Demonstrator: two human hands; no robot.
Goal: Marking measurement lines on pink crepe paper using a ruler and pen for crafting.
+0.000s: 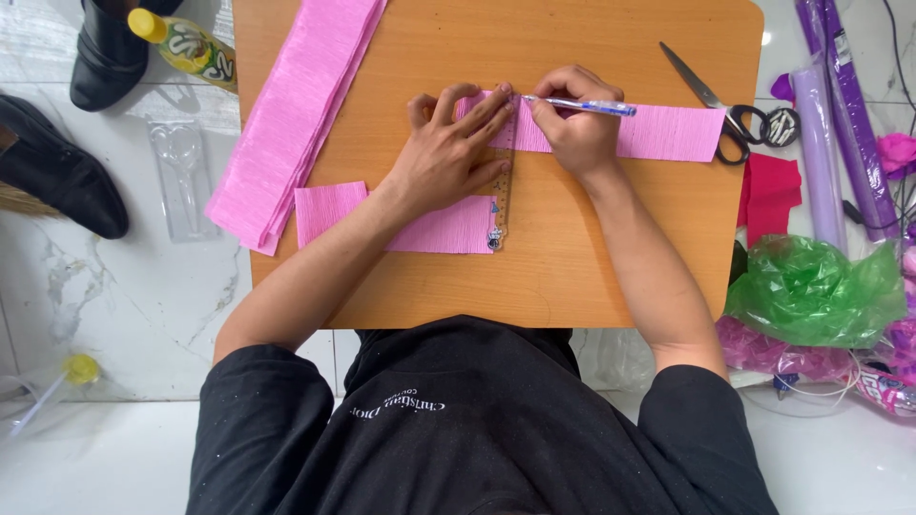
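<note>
A strip of pink crepe paper (668,132) lies across the far part of a small wooden table (572,267). A wooden ruler (501,205) lies over it, running toward me. My left hand (448,153) presses flat on the ruler and the strip, fingers spread. My right hand (577,119) grips a blue-and-clear pen (582,105), its tip touching the strip at the ruler's far end. A shorter pink paper piece (329,210) lies nearer me, partly under my left forearm.
A thick folded stack of pink crepe paper (296,105) lies at the table's left. Scissors (716,105) rest at the right edge. Purple rolls (840,114), red paper (768,191) and a green plastic bag (811,291) sit right. Black shoes (57,172) and a bottle (186,43) are left.
</note>
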